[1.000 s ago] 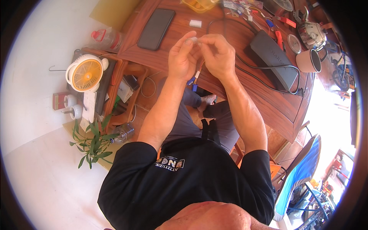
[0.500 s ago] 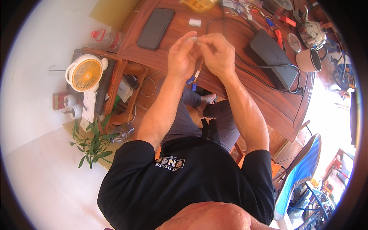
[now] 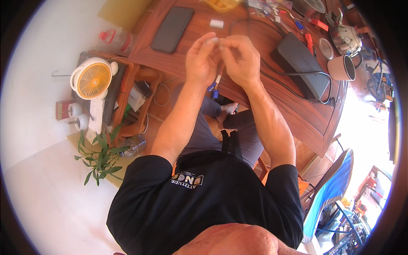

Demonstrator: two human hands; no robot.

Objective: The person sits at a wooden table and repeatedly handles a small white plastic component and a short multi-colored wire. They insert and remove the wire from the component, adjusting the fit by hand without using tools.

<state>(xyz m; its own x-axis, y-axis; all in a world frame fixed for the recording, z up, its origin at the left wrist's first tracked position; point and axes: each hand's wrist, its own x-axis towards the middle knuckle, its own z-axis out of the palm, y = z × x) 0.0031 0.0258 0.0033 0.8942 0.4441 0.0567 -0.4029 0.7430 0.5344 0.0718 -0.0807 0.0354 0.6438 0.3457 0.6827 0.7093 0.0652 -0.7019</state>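
Observation:
My left hand (image 3: 201, 63) and my right hand (image 3: 241, 61) meet fingertip to fingertip over the near part of the wooden table (image 3: 272, 95). Thumb and forefinger are pinched on each side. A tiny pale piece (image 3: 216, 41) shows at the left fingertips, too small to name. Thin coloured wires (image 3: 219, 75) hang down from the right fingers between the two hands. Blue connectors (image 3: 215, 92) dangle at their lower end, by the table's edge. The wires' upper ends are hidden by my fingers.
Beyond my hands lie a black phone (image 3: 172, 29) and a white block (image 3: 216, 24). To the right are a black box (image 3: 301, 63) with a looped cable, a cup (image 3: 341, 68) and a red-handled tool (image 3: 309, 42). A fan (image 3: 93, 80) stands at the left.
Both hands stay pinched together in nearly the same place. The fingertips have shifted very slightly, and the hanging blue connectors have swung a little.

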